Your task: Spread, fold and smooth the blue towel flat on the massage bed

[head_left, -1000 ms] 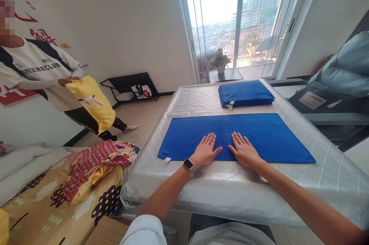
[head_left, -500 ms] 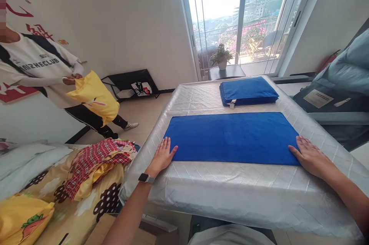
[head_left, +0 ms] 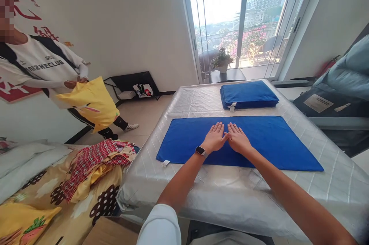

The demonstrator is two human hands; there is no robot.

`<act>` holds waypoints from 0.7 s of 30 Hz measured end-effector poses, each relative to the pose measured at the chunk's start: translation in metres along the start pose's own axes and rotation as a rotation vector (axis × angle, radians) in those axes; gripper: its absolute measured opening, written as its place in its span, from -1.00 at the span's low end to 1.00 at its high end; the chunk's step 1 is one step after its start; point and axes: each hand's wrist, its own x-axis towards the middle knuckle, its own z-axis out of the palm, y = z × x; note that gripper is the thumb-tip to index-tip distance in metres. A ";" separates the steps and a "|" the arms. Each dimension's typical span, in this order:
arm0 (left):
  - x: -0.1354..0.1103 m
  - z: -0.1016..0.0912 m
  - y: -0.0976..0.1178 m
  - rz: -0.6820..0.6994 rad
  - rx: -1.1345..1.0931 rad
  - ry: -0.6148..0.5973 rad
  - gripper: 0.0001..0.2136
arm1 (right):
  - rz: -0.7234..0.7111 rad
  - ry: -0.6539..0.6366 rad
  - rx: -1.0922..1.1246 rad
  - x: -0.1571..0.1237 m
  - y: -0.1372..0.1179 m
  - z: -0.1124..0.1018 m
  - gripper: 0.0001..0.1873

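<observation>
Cloth flat, table margin around all edges; left hand, right hand unclenched, flat mid-cloth.

Smooth, matt blue cloth contrasts with a glossy, creased table cover that looks like plastic, while a cloth stack shows a similar matt finish, a box dull cardboard, and sliding doors clear glass.
</observation>
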 end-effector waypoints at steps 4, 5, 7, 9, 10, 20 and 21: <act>0.003 0.021 0.002 -0.021 0.021 0.023 -0.30 | 0.028 -0.030 -0.020 0.000 0.000 0.024 -0.27; 0.002 0.024 0.000 -0.021 0.018 0.027 -0.29 | 0.030 -0.031 -0.024 -0.001 0.001 0.027 -0.27; 0.000 0.027 -0.001 -0.021 -0.002 0.034 -0.27 | 0.042 -0.031 -0.023 -0.001 0.004 0.030 -0.26; 0.000 0.029 -0.001 -0.024 -0.026 0.043 -0.26 | 0.049 -0.033 -0.012 0.000 0.004 0.030 -0.26; 0.001 0.029 -0.001 -0.026 -0.034 0.048 -0.25 | 0.051 -0.035 -0.008 0.000 0.003 0.029 -0.27; -0.059 0.012 -0.109 -0.319 0.006 0.001 -0.20 | 0.262 -0.026 -0.024 -0.028 0.114 0.011 -0.15; -0.075 0.009 -0.129 -0.370 0.022 0.011 -0.20 | 0.308 -0.014 -0.009 -0.036 0.139 0.009 -0.14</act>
